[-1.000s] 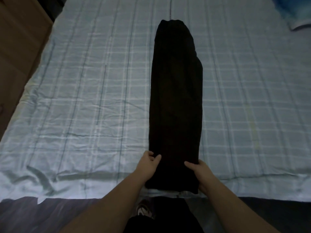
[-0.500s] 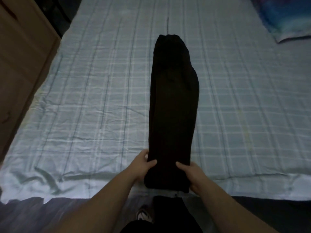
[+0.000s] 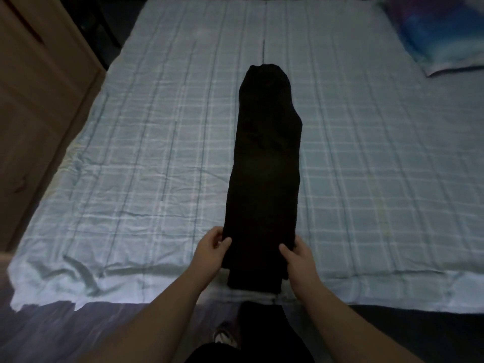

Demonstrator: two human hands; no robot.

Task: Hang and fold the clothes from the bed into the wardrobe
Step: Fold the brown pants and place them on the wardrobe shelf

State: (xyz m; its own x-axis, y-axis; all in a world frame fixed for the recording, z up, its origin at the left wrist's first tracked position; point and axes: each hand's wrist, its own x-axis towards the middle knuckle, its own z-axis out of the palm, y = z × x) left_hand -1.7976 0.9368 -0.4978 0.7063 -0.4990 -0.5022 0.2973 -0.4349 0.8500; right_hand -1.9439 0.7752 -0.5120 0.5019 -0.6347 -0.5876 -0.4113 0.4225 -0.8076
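Both hands, left hand (image 3: 210,248) and right hand (image 3: 298,255), pinch the near end of the black garment (image 3: 264,179); it stretches away along the bed (image 3: 131,158); an uneven lift could skew the fold.

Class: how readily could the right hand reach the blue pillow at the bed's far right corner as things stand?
Probably not readily: the right hand pinches the black garment at the near edge, while the blue pillow lies across the bed.

Left hand (image 3: 210,251) and right hand (image 3: 298,260) grip black garment (image 3: 264,179) on bed (image 3: 131,153).
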